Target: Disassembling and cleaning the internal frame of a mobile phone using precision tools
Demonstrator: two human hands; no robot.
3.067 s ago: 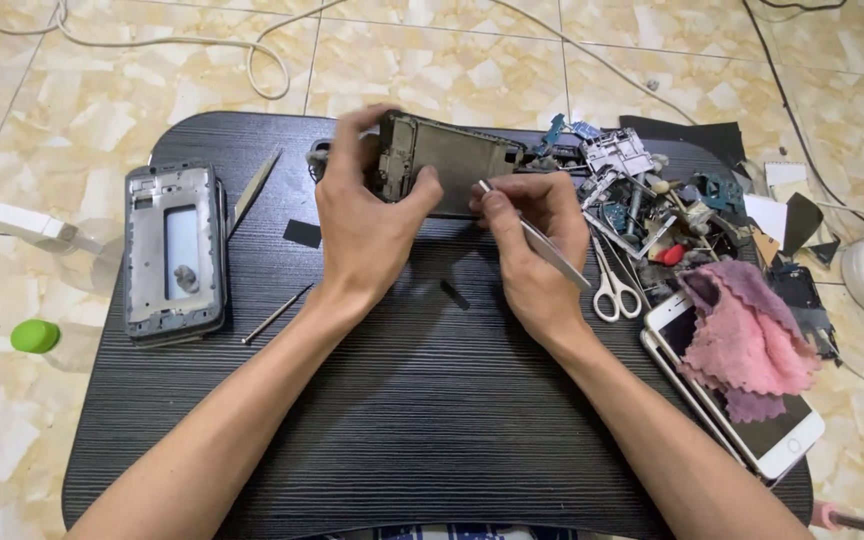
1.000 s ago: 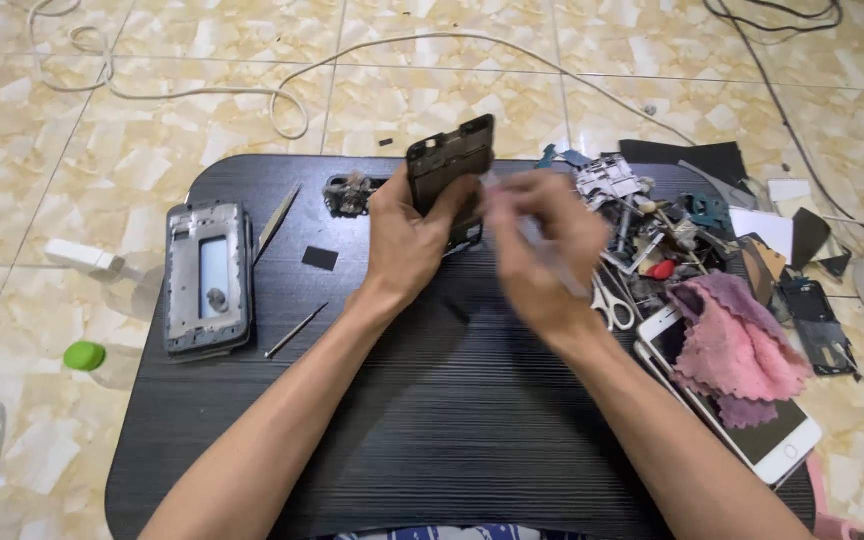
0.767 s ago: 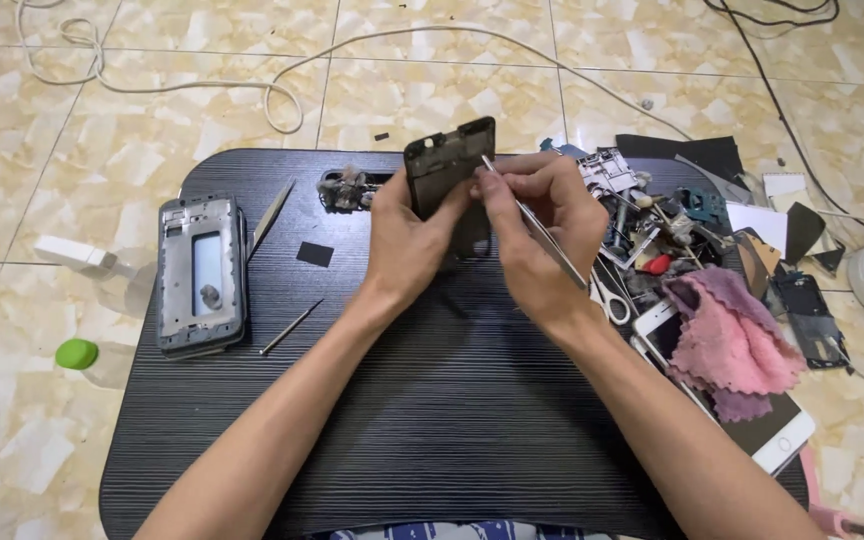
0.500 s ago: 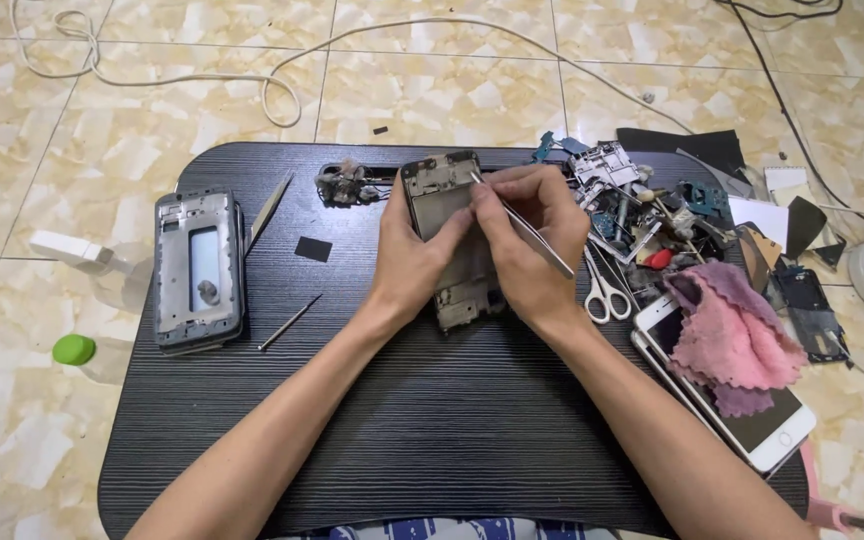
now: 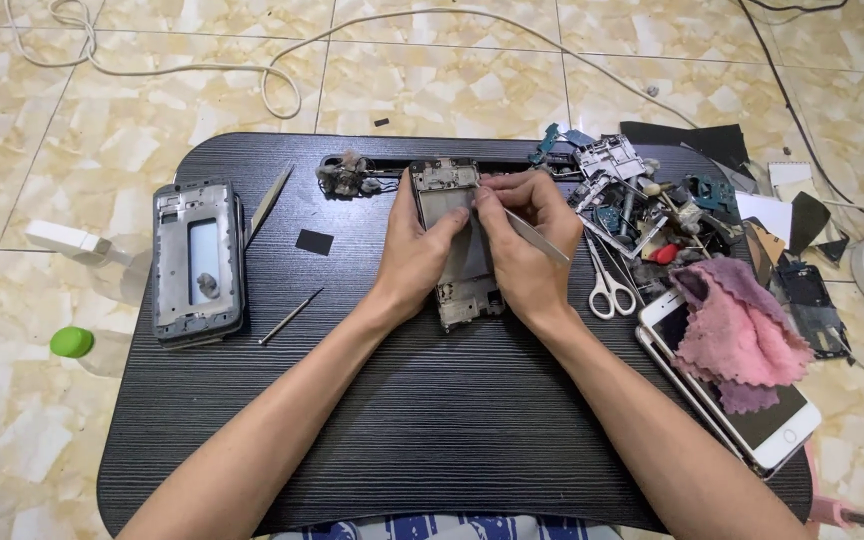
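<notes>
Fingers of both hands close on a stripped phone frame (image 5: 460,240) lying flat near the middle of the black desk (image 5: 432,420).

Left hand (image 5: 414,255) grips the frame's left edge, thumb across its face, while the right hand (image 5: 522,245) pinches metal tweezers (image 5: 537,232) with the tip at the frame's upper right corner. 1 other phone frame (image 5: 198,262) lies well apart at the desk's left side, with a thin metal pick (image 5: 290,316) and a flat pry tool (image 5: 269,202) near it. Scissors (image 5: 606,285) lie just beside the right wrist, next to a heap of phone parts (image 5: 642,195). A pink cloth (image 5: 737,335) rests on a white phone (image 5: 752,420) at the desk's right edge. A green cap (image 5: 72,342) sits on the tiled floor (image 5: 432,70).
</notes>
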